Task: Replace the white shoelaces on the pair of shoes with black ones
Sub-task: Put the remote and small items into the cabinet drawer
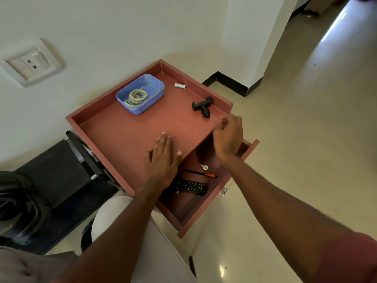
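Resting on red cabinet top [126, 131], left hand [163, 158], drawer [206, 203] open

So the only lace in sight is the white shoelace [136, 97], more off-white or cream really, a thick round cord type. It's wound into a loose coil of a few loops, lying flat in the bottom of a small blue plastic tray [155, 94], rectangular with rounded corners. The coil sits toward the tray's near-left end, and one free end pokes out of the coil toward the middle of the tray with a little pale tip on it. The tray itself is up on top of the reddish-brown cabinet [126, 131], back near the wall side, sitting at an angle to the cabinet's edges.
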`<state>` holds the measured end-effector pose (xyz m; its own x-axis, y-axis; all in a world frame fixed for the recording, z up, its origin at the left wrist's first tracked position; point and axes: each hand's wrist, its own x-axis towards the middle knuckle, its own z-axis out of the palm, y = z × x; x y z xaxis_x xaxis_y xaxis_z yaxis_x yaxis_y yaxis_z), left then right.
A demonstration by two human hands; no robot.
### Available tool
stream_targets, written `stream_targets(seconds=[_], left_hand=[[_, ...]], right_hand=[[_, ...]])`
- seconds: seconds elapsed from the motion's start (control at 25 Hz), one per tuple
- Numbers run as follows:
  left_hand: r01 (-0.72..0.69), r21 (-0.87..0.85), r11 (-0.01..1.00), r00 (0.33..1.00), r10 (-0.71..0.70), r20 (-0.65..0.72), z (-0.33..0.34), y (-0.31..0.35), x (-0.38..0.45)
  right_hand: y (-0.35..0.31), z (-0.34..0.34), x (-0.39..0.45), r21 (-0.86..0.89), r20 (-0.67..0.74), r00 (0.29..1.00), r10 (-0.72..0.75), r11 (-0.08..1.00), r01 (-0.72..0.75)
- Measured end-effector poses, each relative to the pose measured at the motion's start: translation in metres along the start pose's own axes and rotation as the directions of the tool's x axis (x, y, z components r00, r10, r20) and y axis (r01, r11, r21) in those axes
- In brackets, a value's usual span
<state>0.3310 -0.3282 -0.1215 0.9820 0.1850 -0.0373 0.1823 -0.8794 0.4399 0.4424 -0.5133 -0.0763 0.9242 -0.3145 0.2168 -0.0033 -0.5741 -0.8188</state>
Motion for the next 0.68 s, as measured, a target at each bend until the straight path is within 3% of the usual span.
stream_targets(seconds=[0.04, 0.12, 0.2, 0.28, 0.4, 0.68], left_hand=[[-0.030, -0.038, 0.999, 1.000, 0.030, 0.009, 0.001, 0.004, 0.003], [-0.078, 0.070, 0.994, 0.996, 0.076, 0.037, 0.007, 0.009, 0.003], [-0.080, 0.194, 0.978, 0.997, 0.075, 0.029, 0.013, 0.008, 0.002], [-0.079, 0.219, 0.972, 0.997, 0.078, 0.014, 0.014, 0.007, 0.001], [-0.093, 0.229, 0.969, 0.996, 0.091, 0.017, 0.014, 0.006, 0.002], [-0.080, 0.173, 0.982, 0.997, 0.078, 0.016, 0.011, 0.007, 0.002]], right_hand=[[-0.008, 0.003, 0.012, -0.025, 0.056, 0.988, -0.145, 0.989, 0.147], [-0.022, 0.013, 0.039, -0.173, 0.265, 0.917, -0.299, 0.920, 0.350], [-0.032, 0.027, 0.059, -0.314, 0.471, 0.829, -0.303, 0.820, 0.478], [-0.028, 0.044, 0.072, -0.420, 0.580, 0.779, -0.239, 0.732, 0.537], [-0.014, 0.059, 0.080, -0.412, 0.602, 0.770, -0.213, 0.743, 0.528], [0.001, 0.023, 0.033, -0.133, 0.381, 0.884, -0.273, 0.930, 0.344]])
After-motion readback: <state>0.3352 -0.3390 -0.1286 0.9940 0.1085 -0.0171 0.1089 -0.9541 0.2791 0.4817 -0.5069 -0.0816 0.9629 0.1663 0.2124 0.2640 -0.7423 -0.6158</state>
